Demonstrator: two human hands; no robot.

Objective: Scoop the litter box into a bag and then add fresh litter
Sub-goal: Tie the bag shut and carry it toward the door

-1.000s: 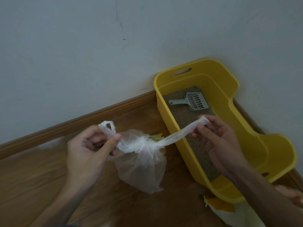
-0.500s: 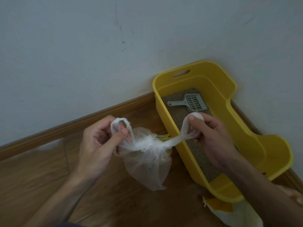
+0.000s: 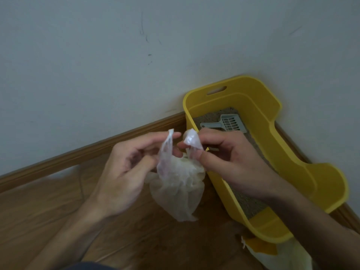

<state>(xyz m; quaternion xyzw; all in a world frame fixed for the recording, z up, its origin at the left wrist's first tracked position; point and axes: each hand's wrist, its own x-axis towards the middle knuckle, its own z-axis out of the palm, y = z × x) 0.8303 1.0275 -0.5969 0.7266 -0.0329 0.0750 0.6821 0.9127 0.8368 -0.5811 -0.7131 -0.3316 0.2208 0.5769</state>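
Observation:
A thin translucent plastic bag point(image 3: 178, 190) hangs in the air between my hands, its body sagging below them. My left hand point(image 3: 124, 170) pinches the bag's left handle strip, which sticks up. My right hand point(image 3: 229, 160) pinches the right handle strip close beside it. The yellow litter box point(image 3: 276, 145) stands on the floor against the wall at right, with a layer of grey-brown litter in its bottom. A pale grey slotted scoop point(image 3: 226, 123) lies on the litter at the far end of the box.
A white and yellow litter sack point(image 3: 272, 254) lies at the bottom right, in front of the box. The floor is brown wood point(image 3: 48, 221) with a wooden baseboard point(image 3: 97, 152) under a white wall.
My hands have come together from wide apart. The two handle strips, stretched sideways before, now stand upright side by side above the bag's bunched neck.

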